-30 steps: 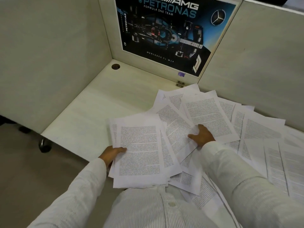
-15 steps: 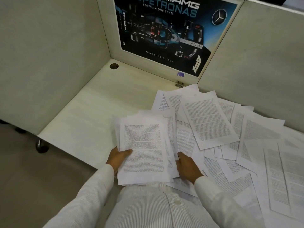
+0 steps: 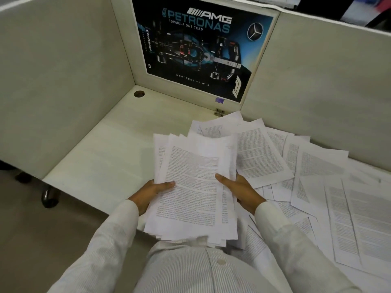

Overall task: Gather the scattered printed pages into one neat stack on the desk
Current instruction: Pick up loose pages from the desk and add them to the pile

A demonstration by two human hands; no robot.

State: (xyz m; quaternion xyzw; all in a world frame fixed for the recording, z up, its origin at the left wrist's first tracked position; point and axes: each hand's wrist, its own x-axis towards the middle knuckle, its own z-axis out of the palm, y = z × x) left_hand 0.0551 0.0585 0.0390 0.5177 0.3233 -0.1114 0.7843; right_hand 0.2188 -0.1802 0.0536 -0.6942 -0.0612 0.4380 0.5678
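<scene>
A thick bundle of printed pages (image 3: 194, 182) is lifted in front of my chest, its edges uneven and fanned at the top and bottom. My left hand (image 3: 151, 192) grips its left edge, thumb on the top sheet. My right hand (image 3: 239, 190) grips its right edge, thumb on top, fingers underneath. Several loose printed pages (image 3: 262, 157) lie scattered and overlapping on the pale desk (image 3: 110, 149) to the right of the bundle, spreading to the frame's right edge.
Cream partition walls enclose the desk at left, back and right. A dark racing-car poster (image 3: 196, 45) hangs on the back panel. A cable hole (image 3: 139, 94) sits in the back left corner. A chair castor (image 3: 49, 197) shows below the desk's left front edge.
My right hand left the loose pages on the desk and came to the bundle's right edge. Both hands have raised the bundle off the desk and brought its sheets closer together.
</scene>
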